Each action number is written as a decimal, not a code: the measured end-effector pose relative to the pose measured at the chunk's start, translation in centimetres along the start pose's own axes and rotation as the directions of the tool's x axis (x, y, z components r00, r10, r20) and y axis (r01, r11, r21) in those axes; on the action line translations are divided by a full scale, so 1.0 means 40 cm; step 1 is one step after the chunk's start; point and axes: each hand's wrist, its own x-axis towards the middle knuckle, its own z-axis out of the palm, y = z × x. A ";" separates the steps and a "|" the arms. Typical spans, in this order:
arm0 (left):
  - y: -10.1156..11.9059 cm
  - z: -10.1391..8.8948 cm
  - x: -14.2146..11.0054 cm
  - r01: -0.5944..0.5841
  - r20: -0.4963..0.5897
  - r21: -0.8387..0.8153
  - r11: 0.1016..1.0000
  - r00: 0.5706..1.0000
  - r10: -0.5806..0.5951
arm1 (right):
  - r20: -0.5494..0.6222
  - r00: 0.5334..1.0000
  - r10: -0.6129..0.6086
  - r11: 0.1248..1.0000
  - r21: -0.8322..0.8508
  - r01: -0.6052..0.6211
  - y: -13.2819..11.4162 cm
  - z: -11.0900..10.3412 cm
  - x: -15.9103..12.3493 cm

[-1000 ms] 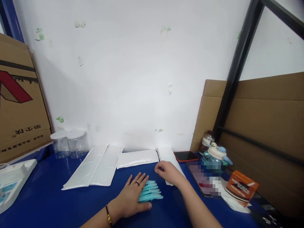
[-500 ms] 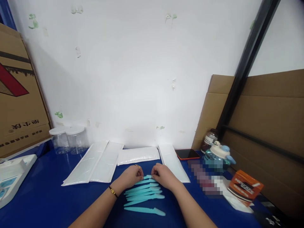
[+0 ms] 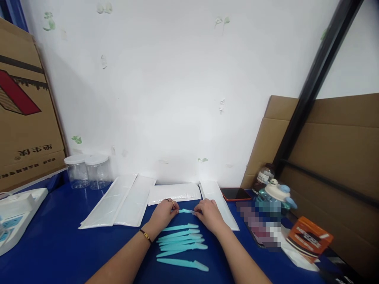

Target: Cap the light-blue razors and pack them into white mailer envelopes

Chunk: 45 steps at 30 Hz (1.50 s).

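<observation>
A turquoise eyebrow razor point(image 3: 185, 211) is stretched between my two hands, just in front of a white padded pouch point(image 3: 174, 194). My left hand point(image 3: 164, 213) pinches its handle end. At its pale capped end, the fingertips of my right hand point(image 3: 209, 213) are closed. Nearer to me, several more turquoise eyebrow razors point(image 3: 180, 239) lie in a loose row on the blue table, handles to the left and capped ends to the right. The nearest one point(image 3: 177, 262) lies a little apart from the others.
White padded pouches point(image 3: 128, 209) lie on the left, another pouch point(image 3: 222, 209) on the right. Two lidded clear jars point(image 3: 99, 173) stand by the wall. A phone point(image 3: 236, 194), a brown bottle point(image 3: 263, 177), a teal bottle point(image 3: 271, 199) and an orange box point(image 3: 309, 238) are at right.
Both hands have moved slightly away from me with the farthest razor, widening its gap from the row. My right hand has shifted outward, so more of the razor shows. The view has shifted a little.
</observation>
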 end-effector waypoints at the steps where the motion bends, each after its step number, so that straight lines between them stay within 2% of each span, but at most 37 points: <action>1: 0.001 0.000 0.000 -0.005 -0.019 -0.001 1.000 1.000 0.005 | -0.009 1.000 -0.005 1.000 0.018 0.005 -0.004 -0.003 -0.003; 5: 0.014 -0.010 -0.014 0.000 -0.048 -0.021 1.000 0.999 -0.001 | 0.044 0.998 -0.050 0.989 0.138 0.044 -0.017 -0.008 -0.018; 8: 0.029 -0.022 -0.032 0.000 0.089 -0.083 0.997 0.996 0.007 | 0.125 0.990 -0.070 0.986 0.158 0.050 -0.022 -0.002 -0.025; 10: 0.038 -0.025 -0.040 -0.011 0.197 -0.115 0.993 0.980 0.034 | 0.136 0.989 -0.059 0.986 0.161 0.037 -0.025 0.003 -0.026; 12: 0.046 -0.024 -0.044 -0.023 0.248 -0.111 0.994 0.967 0.050 | 0.126 0.991 -0.052 0.986 0.164 0.030 -0.027 0.005 -0.026; 18: 0.056 -0.023 -0.045 -0.107 0.172 0.033 0.994 0.980 0.100 | 0.108 0.989 -0.097 0.991 0.104 0.086 -0.031 0.000 -0.033; 26: 0.041 -0.046 -0.041 -0.067 0.132 0.165 0.984 0.990 0.046 | 0.073 0.996 -0.045 0.998 -0.047 0.049 0.004 -0.003 -0.025; 31: 0.043 -0.042 -0.040 -0.082 0.063 0.117 0.990 0.995 0.075 | 0.026 0.997 -0.077 0.995 0.058 0.076 -0.009 -0.012 -0.034; 33: 0.046 -0.043 -0.049 -0.067 0.099 0.038 0.997 0.993 0.063 | 0.080 0.987 -0.138 0.981 0.148 0.125 -0.015 -0.016 -0.046; 35: 0.051 -0.045 -0.060 -0.073 0.201 -0.041 0.997 0.976 0.079 | 0.135 0.973 -0.186 0.965 0.210 0.156 -0.018 -0.018 -0.056; 38: 0.061 -0.047 -0.069 -0.098 0.295 -0.073 0.992 0.948 0.116 | 0.145 0.975 -0.170 0.969 0.203 0.139 -0.020 -0.015 -0.060; 41: 0.068 -0.043 -0.067 -0.119 0.238 -0.005 0.993 0.964 0.116 | 0.118 0.982 -0.149 0.982 0.131 0.134 -0.027 -0.010 -0.055; 45: 0.070 -0.036 -0.065 -0.138 0.188 0.081 0.987 0.975 0.121 | 0.110 0.977 -0.181 0.983 0.003 0.182 -0.033 -0.005 -0.052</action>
